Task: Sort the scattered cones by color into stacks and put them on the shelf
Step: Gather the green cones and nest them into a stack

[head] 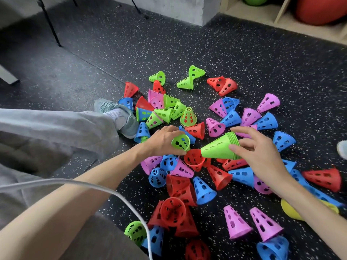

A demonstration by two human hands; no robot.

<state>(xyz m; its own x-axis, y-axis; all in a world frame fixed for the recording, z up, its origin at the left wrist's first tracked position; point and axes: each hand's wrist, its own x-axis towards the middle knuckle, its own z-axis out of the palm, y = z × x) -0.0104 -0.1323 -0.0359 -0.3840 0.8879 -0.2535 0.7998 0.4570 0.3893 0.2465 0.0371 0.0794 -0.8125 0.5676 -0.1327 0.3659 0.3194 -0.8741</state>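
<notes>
Left hand (165, 139) fingers curl round single perforated green plastic cone (180, 142), right hand (257, 147) pinches nested green cone stack (220, 148), above black speckled rubber floor (244, 53) strewn with mixed-colour cones, wooden shelf (281, 17) beyond.

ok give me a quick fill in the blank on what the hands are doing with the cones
1. The right hand grips a stack of ____ cones.
2. The left hand holds a single cone whose colour is ____.
3. The stack's narrow tip points toward the ____ hand.
4. The two upright cones near the bottom edge are ____.

Missing words: green; green; left; pink
</notes>
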